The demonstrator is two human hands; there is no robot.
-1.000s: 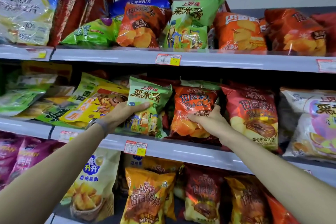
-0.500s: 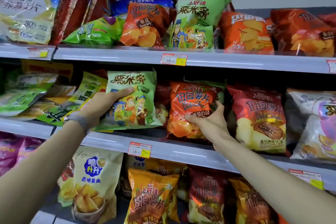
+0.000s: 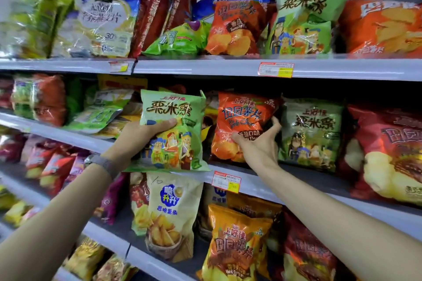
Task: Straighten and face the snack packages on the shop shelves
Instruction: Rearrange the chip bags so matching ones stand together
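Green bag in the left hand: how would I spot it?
Find the middle shelf. Left of the orange chip bag, the green bag with cartoon figures overhangs the shelf edge, gripped by the left hand. Its twin farther right stands untouched on the shelf.

Both arms reach forward; left hand (image 3: 146, 136) grips a green packet (image 3: 169, 109), thumb across its front; right hand (image 3: 259, 146) beside it grips an orange packet (image 3: 244, 116).

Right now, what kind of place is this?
Probably a shop's snack aisle: long grey metal shelves, red-and-yellow paper price tags on their edges, and many snack bags, like the green foil bag and orange foil bag.
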